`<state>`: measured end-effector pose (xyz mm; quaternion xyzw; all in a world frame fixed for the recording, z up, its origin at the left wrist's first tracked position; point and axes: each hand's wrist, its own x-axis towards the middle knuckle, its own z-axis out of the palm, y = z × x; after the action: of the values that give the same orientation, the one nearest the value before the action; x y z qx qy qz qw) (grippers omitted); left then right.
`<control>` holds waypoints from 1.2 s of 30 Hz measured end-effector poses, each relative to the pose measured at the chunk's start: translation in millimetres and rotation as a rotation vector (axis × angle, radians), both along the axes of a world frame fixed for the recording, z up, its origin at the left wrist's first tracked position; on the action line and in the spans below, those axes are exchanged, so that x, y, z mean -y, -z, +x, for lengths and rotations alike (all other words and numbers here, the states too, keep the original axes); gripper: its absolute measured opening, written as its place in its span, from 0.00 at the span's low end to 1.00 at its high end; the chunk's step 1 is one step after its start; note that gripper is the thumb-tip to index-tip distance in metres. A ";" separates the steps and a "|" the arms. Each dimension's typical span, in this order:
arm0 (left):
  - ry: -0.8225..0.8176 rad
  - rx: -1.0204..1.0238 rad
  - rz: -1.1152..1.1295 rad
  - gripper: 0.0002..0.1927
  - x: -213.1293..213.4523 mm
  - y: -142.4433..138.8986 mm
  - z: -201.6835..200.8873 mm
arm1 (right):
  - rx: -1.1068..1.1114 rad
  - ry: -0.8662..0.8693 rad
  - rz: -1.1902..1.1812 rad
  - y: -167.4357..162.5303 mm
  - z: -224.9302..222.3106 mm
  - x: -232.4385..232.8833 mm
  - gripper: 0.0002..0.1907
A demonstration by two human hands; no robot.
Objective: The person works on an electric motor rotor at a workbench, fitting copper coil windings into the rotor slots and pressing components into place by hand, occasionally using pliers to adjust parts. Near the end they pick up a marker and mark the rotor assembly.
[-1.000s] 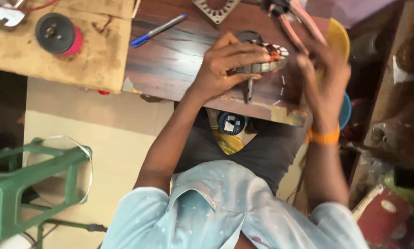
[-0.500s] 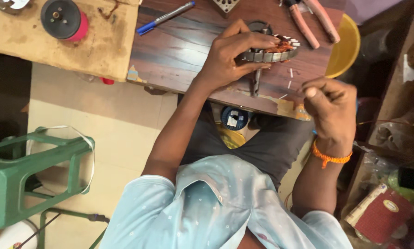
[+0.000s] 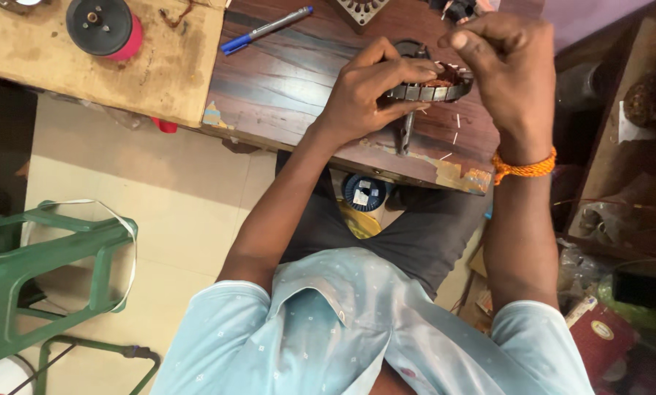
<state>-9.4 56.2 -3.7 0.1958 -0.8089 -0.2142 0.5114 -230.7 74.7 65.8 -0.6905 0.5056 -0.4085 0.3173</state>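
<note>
A dark wooden table (image 3: 291, 80) is seen at the top, with a paler worn board (image 3: 145, 80) just beside it and a green plastic stool (image 3: 43, 256) on the floor, well apart. A black-and-red wire spool (image 3: 101, 25) stands on the board, and a blue pen (image 3: 266, 29) lies on the table.

A motor stator ring (image 3: 434, 86) is held near the table's near edge. It is clasped by the left hand (image 3: 364, 95), whose fingers are wrapped closely round its rim. The right hand (image 3: 503, 69), with an orange thread band (image 3: 525, 167) at the wrist, is held just above the ring. Its fingertips are pinched narrow, and what they pinch cannot be made out.

The step in hand is judged to be work on the ring's windings. A steady hold on the ring and a fine pinch appear to be called for next.

No proper container is visible. Copper winding is carried in the ring's slots, and small white slips (image 3: 457, 121) lie loose beside it.
</note>
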 end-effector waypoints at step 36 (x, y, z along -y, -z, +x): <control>0.536 0.027 0.451 0.22 55.0 -26.7 15.9 | -0.056 0.301 -0.134 34.0 40.3 -72.7 0.08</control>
<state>6.5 1.2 23.0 0.0872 -0.7707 -0.5115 0.3700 -190.4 147.4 31.8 -0.6377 0.5836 -0.4648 0.1915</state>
